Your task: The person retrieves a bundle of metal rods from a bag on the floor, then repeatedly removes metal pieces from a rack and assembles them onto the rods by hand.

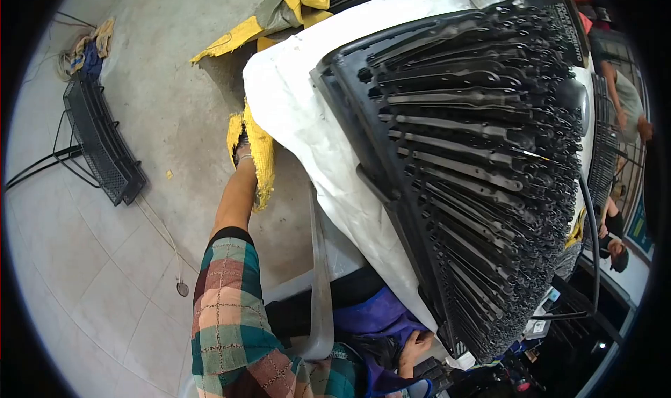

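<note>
My left hand (243,145) reaches down at the end of a plaid sleeve, against a yellow woven sack (262,153). Folds of the sack cover its fingers, so what they hold is hidden. My right hand (416,345) is low in the view beside a purple cloth (384,314), fingers slightly bent and apart, with nothing visible in them. Close to it is the corner of a black plastic tray (381,153), filled with many long, flat black parts (482,129) with holes and rounded ends. The tray lies on a white sheet (286,97).
A grey plastic chair (320,279) is beside my left arm. Another yellow sack piece (231,40) hangs by the white sheet. On the floor at left stands a black mesh rack (103,139). Two other people are at the right, one in a grey shirt (629,94).
</note>
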Demonstrator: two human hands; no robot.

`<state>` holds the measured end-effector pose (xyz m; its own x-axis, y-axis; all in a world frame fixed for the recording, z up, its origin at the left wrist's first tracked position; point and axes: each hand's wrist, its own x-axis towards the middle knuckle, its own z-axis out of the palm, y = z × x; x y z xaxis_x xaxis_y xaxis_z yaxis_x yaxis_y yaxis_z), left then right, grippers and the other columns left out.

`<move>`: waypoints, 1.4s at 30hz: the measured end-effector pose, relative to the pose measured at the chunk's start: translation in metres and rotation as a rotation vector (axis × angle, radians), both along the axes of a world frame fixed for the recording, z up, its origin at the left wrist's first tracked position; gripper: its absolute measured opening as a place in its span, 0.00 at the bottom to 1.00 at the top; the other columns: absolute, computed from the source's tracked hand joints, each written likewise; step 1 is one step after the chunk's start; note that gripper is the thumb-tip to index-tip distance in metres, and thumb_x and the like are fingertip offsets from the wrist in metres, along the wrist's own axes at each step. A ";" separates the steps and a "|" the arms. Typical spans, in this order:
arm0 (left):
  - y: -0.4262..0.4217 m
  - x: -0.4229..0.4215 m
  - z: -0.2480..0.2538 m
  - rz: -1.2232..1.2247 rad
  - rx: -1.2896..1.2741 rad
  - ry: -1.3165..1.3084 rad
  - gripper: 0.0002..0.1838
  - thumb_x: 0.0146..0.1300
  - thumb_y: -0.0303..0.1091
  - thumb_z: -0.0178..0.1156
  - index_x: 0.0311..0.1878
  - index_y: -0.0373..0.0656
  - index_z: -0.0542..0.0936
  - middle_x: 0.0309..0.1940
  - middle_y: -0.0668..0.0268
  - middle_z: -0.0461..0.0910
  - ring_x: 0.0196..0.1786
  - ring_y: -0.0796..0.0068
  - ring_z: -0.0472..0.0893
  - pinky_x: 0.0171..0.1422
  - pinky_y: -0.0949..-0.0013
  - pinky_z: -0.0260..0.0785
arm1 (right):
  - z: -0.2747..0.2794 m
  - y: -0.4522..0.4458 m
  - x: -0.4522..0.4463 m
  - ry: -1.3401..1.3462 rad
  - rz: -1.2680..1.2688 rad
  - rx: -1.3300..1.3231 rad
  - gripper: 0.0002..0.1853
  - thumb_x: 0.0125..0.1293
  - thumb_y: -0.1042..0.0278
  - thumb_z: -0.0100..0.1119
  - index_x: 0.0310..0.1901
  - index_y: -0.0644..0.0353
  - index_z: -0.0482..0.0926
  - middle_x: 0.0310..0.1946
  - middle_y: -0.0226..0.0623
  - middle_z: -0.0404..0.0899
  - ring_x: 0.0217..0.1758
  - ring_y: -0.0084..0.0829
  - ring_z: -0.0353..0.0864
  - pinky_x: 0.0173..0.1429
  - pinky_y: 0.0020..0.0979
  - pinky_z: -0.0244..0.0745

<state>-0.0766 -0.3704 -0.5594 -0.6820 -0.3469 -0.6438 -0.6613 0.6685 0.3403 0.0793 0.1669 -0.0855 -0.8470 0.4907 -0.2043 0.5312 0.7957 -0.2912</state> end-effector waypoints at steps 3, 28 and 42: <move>-0.001 -0.002 0.002 0.004 0.014 -0.004 0.18 0.46 0.30 0.60 0.44 0.39 0.76 0.39 0.53 0.78 0.42 0.59 0.77 0.45 0.62 0.70 | 0.001 -0.011 -0.010 -0.003 -0.044 -0.016 0.16 0.53 0.75 0.51 0.43 0.74 0.69 0.31 0.46 0.73 0.34 0.38 0.72 0.43 0.33 0.68; -0.024 -0.031 0.069 -0.048 0.213 0.059 0.17 0.45 0.28 0.59 0.42 0.37 0.75 0.35 0.54 0.78 0.36 0.61 0.78 0.40 0.64 0.71 | -0.009 -0.014 -0.001 0.091 0.011 0.139 0.08 0.54 0.72 0.54 0.30 0.64 0.65 0.14 0.46 0.69 0.18 0.47 0.70 0.24 0.41 0.64; -0.064 0.021 0.176 0.304 0.661 -0.018 0.17 0.44 0.27 0.59 0.41 0.36 0.75 0.33 0.55 0.78 0.33 0.63 0.79 0.37 0.64 0.72 | 0.010 -0.008 -0.001 0.081 0.111 -0.022 0.11 0.60 0.65 0.53 0.37 0.63 0.71 0.25 0.51 0.77 0.31 0.52 0.77 0.36 0.49 0.71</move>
<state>-0.0551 -0.4343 -0.3829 -0.6048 -0.0538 -0.7946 -0.7943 0.1131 0.5969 0.0785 0.1594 -0.0760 -0.9099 0.3895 -0.1429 0.4146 0.8411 -0.3475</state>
